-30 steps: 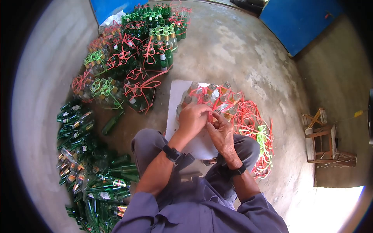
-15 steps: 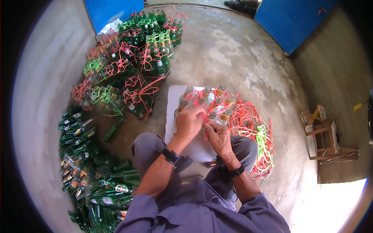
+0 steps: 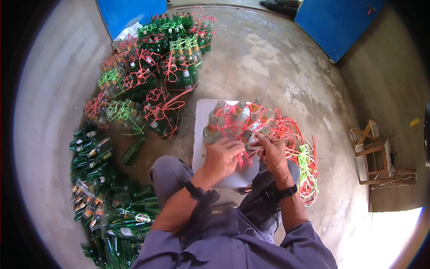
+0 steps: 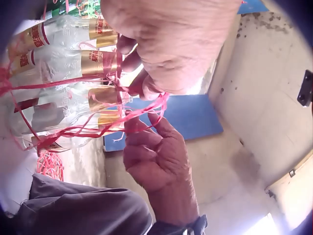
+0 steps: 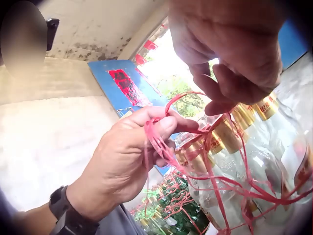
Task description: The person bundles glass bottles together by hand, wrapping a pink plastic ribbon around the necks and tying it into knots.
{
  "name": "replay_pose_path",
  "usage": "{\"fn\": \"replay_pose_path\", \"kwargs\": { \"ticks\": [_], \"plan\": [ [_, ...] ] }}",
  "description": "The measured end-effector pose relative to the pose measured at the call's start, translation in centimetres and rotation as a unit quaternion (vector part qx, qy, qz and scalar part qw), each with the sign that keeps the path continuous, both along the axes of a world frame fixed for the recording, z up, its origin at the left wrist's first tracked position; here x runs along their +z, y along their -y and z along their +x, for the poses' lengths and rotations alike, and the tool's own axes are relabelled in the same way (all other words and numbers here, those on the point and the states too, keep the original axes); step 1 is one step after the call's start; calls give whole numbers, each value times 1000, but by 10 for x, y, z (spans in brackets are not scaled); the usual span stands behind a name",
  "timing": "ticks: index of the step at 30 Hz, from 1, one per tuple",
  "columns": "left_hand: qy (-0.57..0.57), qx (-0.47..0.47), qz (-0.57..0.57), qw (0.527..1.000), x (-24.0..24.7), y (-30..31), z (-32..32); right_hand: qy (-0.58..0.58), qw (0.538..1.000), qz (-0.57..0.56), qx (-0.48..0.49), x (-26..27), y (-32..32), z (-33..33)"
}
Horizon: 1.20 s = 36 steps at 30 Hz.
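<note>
Several clear glass bottles (image 3: 212, 133) with gold neck labels stand upright together on a white board (image 3: 201, 154), bound by red plastic twine (image 5: 230, 182). My left hand (image 3: 220, 159) is at the near side of the bundle, pinching a bunched loop of the twine between thumb and fingers. To its right, close to the bottle necks, my right hand (image 3: 274, 154) has its fingers bent. In the right wrist view a thin strand runs from the left hand's loop to the right hand's fingertips (image 5: 221, 107), which pinch it.
A tangled heap of red and green twine (image 3: 307, 163) lies right of the board. Tied bundles of bottles (image 3: 181, 74) stand at the back left, with loose green bottles (image 3: 121, 231) piled nearer. A small wooden stool (image 3: 374, 161) is at the right wall.
My hands, close together at the twine before, have moved apart. The right hand has shifted right and a little forward; the left has come lower, still holding the twine.
</note>
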<state>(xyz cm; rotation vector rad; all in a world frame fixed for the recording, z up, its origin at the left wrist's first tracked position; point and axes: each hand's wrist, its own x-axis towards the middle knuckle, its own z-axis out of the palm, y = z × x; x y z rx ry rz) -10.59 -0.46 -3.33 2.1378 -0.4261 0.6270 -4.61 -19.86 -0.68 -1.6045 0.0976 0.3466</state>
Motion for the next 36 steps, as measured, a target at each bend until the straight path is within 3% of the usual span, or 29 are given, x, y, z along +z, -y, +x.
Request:
{"fn": "replay_pose_path", "kwargs": {
  "ticks": [7, 14, 19, 26, 28, 32, 34, 36],
  "plan": [
    [-3, -95, -24, 995, -3, 9, -13, -54, 995, 68, 53, 5, -6, 30],
    [6, -123, -30, 992, 3, 7, -16, -61, 997, 14, 45, 16, -24, 34],
    [-5, -125, -30, 992, 4, 7, -17, -126, 984, 126, -8, -1, -25, 48],
    [-44, -97, 13, 994, -9, 15, -12, -159, 971, 174, -51, -7, -31, 51],
    [-51, -91, 21, 994, -10, 16, -9, -168, 939, 292, -65, -19, -26, 55],
    [-63, -71, 34, 995, -20, 20, -6, -75, 968, 238, -27, 9, -30, 54],
    [-80, -87, 36, 992, -20, 20, -10, 16, 989, 124, 81, 23, -33, 48],
    [-98, -101, 39, 989, -14, 19, -16, 6, 992, 66, 111, 29, -34, 40]
  ]
}}
